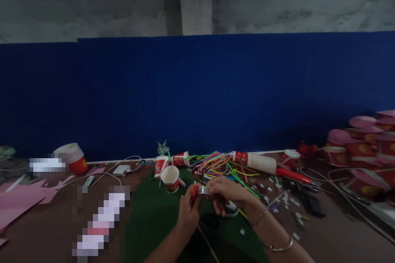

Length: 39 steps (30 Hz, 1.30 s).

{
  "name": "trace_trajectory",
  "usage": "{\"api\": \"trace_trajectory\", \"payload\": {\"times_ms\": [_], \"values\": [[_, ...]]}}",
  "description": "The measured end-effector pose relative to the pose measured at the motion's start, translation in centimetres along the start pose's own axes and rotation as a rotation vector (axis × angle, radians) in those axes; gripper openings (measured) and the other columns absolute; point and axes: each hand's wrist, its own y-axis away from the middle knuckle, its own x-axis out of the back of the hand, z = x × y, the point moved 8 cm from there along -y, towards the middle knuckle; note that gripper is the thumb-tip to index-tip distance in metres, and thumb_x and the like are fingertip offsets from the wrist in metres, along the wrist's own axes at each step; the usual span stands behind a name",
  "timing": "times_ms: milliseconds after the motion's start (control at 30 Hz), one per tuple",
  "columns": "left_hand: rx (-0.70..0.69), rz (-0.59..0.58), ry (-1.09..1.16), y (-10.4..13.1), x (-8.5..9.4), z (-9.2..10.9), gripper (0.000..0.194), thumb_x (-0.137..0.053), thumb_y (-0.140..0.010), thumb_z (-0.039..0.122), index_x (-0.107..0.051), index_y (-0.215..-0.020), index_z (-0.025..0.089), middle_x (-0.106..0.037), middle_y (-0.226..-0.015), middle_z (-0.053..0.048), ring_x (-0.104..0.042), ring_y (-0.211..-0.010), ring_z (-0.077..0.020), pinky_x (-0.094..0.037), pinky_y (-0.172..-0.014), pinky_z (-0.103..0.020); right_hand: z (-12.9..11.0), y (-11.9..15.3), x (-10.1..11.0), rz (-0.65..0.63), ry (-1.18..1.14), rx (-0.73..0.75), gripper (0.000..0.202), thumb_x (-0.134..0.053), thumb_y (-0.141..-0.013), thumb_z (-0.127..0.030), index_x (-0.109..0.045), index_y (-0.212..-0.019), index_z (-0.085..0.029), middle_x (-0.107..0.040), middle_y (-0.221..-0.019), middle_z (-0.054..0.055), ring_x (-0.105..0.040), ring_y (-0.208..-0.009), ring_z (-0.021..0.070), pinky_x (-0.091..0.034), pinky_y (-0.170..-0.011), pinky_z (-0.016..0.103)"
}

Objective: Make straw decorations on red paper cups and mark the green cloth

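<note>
My left hand (pixel 189 209) is closed at the middle of the table, with a small orange-red piece (pixel 194 190) at its fingertips. Between my two hands is a shiny roll of clear tape (pixel 203 190), gripped from both sides. My right hand (pixel 230 193) pinches the roll's right side with thumb and forefinger, its other fingers curled below. A white loop (pixel 232 208), perhaps a scissors handle, shows under the right hand; whether the hand holds it is unclear. A thin pale stick (pixel 208 243) slants below the left hand. Just beyond stands a red-and-white paper cup (pixel 170 179).
Colourful straws or pipe cleaners (pixel 216 164) lie heaped behind my hands, beside a toppled stack of paper cups (pixel 256 162). Paper scraps and a red-handled tool (pixel 296 176) lie right. Pink-topped cups (pixel 364 144) crowd the far right. Pink paper (pixel 18 201) and cables lie left.
</note>
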Motion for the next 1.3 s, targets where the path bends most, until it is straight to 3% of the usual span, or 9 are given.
{"api": "trace_trajectory", "payload": {"times_ms": [167,400,500,667,833,1100,1300], "values": [[0.059,0.124,0.186,-0.2,0.5,-0.6,0.038,-0.062,-0.075,0.049,-0.061,-0.093,0.015,-0.063,-0.073,-0.002,-0.057,-0.066,-0.0154,-0.047,-0.064,-0.024,-1.1,0.2,-0.8,-0.044,-0.102,0.071,0.021,-0.044,-0.069,-0.027,-0.053,-0.083,-0.015,-0.061,-0.045,-0.002,-0.051,-0.032,0.0090,-0.019,-0.034,0.016],[0.005,0.014,-0.065,-0.3,0.3,0.5,0.039,-0.060,-0.078,0.033,-0.060,-0.114,0.019,-0.068,-0.108,-0.008,-0.061,-0.101,-0.0243,-0.046,-0.090,-0.034,0.9,-0.6,1.1,0.088,0.087,-0.003,0.015,-0.047,-0.077,-0.031,-0.051,-0.072,-0.018,-0.053,-0.036,-0.006,-0.043,-0.026,0.0067,-0.021,-0.032,0.016],[-0.008,-0.044,-0.144,-0.2,0.0,0.2,0.032,-0.056,-0.080,0.031,-0.063,-0.109,0.019,-0.070,-0.099,-0.007,-0.064,-0.091,-0.0231,-0.049,-0.082,-0.031,1.1,-0.6,1.4,0.119,0.113,-0.018,0.014,-0.049,-0.076,-0.031,-0.052,-0.069,-0.018,-0.049,-0.033,-0.008,-0.040,-0.025,0.0058,-0.023,-0.032,0.015],[-0.001,-0.008,-0.113,-0.3,0.1,0.0,0.024,-0.052,-0.084,0.031,-0.063,-0.101,0.018,-0.069,-0.082,-0.003,-0.063,-0.076,-0.0188,-0.048,-0.072,-0.026,-0.1,-0.1,0.4,0.002,-0.017,0.020,0.014,-0.045,-0.071,-0.026,-0.055,-0.072,-0.016,-0.053,-0.035,-0.005,-0.038,-0.023,0.0062,-0.022,-0.031,0.015],[-0.004,-0.018,-0.059,-0.3,-0.1,0.4,0.023,-0.052,-0.084,0.032,-0.062,-0.098,0.017,-0.066,-0.077,-0.002,-0.060,-0.073,-0.0176,-0.047,-0.070,-0.025,-0.4,0.0,0.2,-0.032,-0.061,0.061,0.018,-0.044,-0.069,-0.025,-0.057,-0.075,-0.014,-0.055,-0.035,-0.004,-0.039,-0.023,0.0068,-0.020,-0.030,0.014],[-0.003,-0.028,-0.101,-0.2,0.1,0.0,0.024,-0.051,-0.085,0.034,-0.061,-0.100,0.017,-0.065,-0.077,-0.002,-0.060,-0.075,-0.0180,-0.046,-0.070,-0.024,0.5,-0.6,0.7,0.062,-0.016,0.026,0.016,-0.040,-0.064,-0.022,-0.054,-0.069,-0.015,-0.058,-0.038,-0.003,-0.042,-0.026,0.0071,-0.024,-0.034,0.015],[0.001,-0.034,-0.124,-0.2,0.0,0.0,0.026,-0.050,-0.085,0.034,-0.061,-0.101,0.017,-0.067,-0.081,-0.002,-0.061,-0.077,-0.0186,-0.046,-0.073,-0.026,0.5,-0.7,0.9,0.168,0.053,-0.010,0.015,-0.040,-0.068,-0.024,-0.052,-0.064,-0.015,-0.054,-0.034,-0.003,-0.041,-0.024,0.0064,-0.017,-0.032,0.015]]}}
